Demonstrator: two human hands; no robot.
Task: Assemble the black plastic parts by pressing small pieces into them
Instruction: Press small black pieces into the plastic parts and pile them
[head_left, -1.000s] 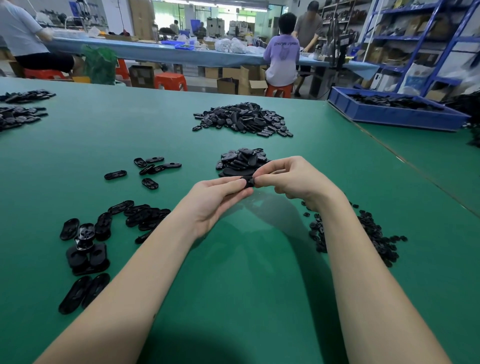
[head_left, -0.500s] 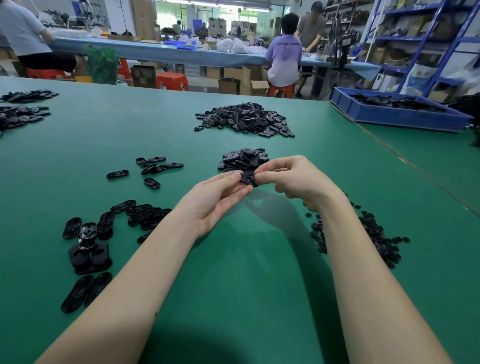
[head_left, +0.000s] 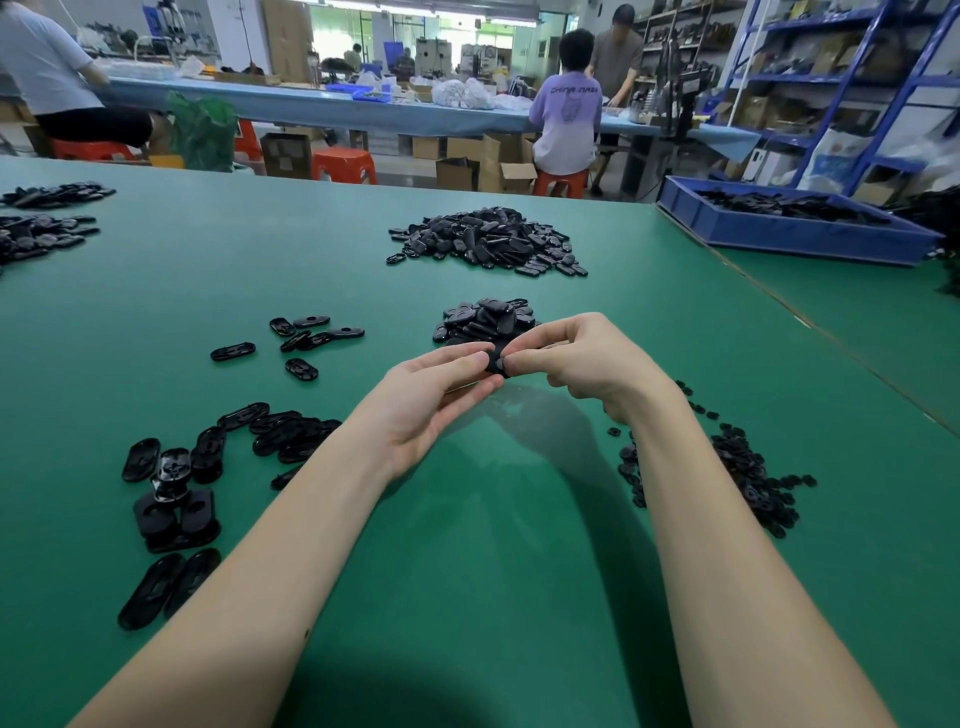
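Note:
Above the green table, both hands meet on one black oval plastic part (head_left: 497, 361). My left hand (head_left: 434, 397) holds it between thumb and fingers from the left. My right hand (head_left: 574, 358) pinches its right end with thumb and curled forefinger; most of the part is hidden by the fingers. Just behind the hands lies a small heap of oval parts (head_left: 485, 318). A scatter of small black pieces (head_left: 748, 473) lies to the right of my right forearm.
A big pile of parts (head_left: 488, 241) lies further back. Loose and stacked ovals (head_left: 176, 483) sit at left, a few more (head_left: 306, 338) mid-left. A blue tray (head_left: 795, 234) stands far right. People sit at a bench behind the table's far edge.
The hands stay together on the part; my left thumb has shifted up over the part and my right fingers have closed more tightly onto its right end.

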